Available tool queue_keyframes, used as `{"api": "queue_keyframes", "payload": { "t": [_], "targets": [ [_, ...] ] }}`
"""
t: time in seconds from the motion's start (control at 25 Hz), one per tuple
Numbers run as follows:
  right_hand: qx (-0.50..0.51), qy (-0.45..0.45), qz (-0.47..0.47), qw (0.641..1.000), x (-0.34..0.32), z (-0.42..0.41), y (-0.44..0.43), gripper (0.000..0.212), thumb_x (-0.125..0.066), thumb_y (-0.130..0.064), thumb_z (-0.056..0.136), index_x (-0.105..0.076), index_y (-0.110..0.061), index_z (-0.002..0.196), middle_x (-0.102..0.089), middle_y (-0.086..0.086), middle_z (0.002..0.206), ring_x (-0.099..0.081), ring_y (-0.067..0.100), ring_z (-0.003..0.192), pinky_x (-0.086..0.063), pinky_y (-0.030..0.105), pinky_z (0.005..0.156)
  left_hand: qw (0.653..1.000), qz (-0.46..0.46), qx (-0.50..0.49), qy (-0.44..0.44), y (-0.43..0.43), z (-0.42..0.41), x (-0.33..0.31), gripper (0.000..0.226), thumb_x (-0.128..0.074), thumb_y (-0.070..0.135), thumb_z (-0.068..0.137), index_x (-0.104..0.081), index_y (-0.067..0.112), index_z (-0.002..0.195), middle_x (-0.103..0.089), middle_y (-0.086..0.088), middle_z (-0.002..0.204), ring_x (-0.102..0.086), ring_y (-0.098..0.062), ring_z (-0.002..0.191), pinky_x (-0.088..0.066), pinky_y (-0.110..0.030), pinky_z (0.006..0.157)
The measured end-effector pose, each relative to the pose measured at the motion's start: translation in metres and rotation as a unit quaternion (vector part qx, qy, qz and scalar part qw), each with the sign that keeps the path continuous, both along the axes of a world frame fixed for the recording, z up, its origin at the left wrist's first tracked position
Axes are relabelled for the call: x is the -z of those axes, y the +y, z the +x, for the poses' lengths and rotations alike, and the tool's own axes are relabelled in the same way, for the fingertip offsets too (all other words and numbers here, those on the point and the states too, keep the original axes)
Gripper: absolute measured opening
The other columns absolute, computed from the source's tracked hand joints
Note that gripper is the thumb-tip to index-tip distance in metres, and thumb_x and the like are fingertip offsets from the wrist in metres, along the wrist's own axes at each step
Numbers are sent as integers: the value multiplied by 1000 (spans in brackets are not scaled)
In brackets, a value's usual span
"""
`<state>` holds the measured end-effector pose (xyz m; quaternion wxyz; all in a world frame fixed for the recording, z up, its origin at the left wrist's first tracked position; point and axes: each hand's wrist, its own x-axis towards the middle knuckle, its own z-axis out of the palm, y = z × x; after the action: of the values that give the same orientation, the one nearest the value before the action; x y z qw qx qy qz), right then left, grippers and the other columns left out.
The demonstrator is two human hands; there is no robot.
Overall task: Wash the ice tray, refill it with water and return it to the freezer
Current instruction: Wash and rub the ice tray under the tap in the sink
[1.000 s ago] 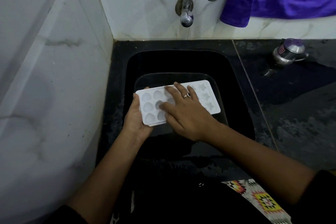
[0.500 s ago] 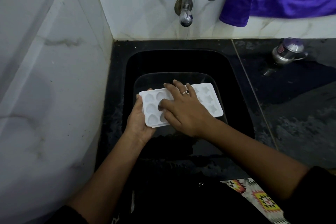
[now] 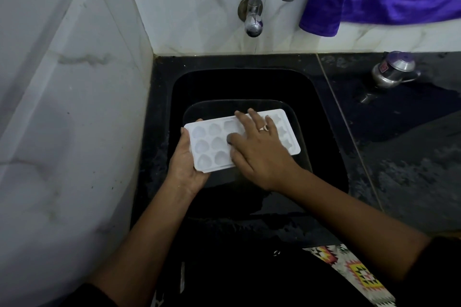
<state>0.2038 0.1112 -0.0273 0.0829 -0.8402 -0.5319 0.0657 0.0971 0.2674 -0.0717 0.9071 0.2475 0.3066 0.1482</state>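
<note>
Over the black sink [image 3: 224, 82], left hand [image 3: 185, 164] grips the white, heart-celled plastic tray [image 3: 212, 142]; right hand [image 3: 259, 154] lays straight fingers flat on top.

We see a white ice tray [image 3: 212, 144] at frame centre, its heart-shaped cavities facing up. It slants slightly upward toward the right.

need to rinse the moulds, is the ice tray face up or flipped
Face up: the ice tray shows its hollow heart-shaped cavities.

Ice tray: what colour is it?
The ice tray is white; the head view shows it best.
</note>
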Motion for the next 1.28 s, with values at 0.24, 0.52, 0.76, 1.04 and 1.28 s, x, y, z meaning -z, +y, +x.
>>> {"api": "queue_keyframes", "payload": {
  "t": [0.24,0.52,0.76,1.04,1.28],
  "targets": [
    [26,16,14,999,-2,7,0,53,-23,-49,101,-57,-30,135,-23,15,167,-9,41,157,-8,67,123,1000,-9,-1,-6,2,0,2,56,-34,59,108,-58,22,143,-67,-18,140,-66,-38,126,-51,-61,105],
    [14,7,15,1000,1,6,1,49,-25,-47,102,-55,-31,138,-24,16,167,-11,41,156,-8,67,123,1000,1,-9,7,2,-1,-8,58,-29,56,111,-77,23,108,-78,-14,117,-79,-30,99,-58,-52,86],
    [-17,-7,5,1000,4,3,-3,50,-28,-46,103,-51,-29,144,-24,16,167,-11,42,156,-8,67,123,1000,-10,-5,-13,8,-3,2,56,-31,60,109,-63,23,136,-69,-18,137,-70,-36,120,-54,-59,100],
    [-22,-7,0,1000,2,2,-1,51,-25,-48,104,-50,-29,144,-23,16,167,-10,41,157,-8,67,123,1000,-9,-6,-9,10,-2,5,58,-34,59,110,-61,17,140,-65,-19,144,-63,-39,131,-49,-62,108],
    [-4,-2,4,1000,2,2,2,46,-26,-48,105,-56,-25,131,-25,16,166,-12,42,156,-10,67,123,1000,-6,-4,5,4,0,3,55,-34,60,109,-59,22,141,-66,-19,142,-66,-38,124,-50,-61,106]
  ]
}}
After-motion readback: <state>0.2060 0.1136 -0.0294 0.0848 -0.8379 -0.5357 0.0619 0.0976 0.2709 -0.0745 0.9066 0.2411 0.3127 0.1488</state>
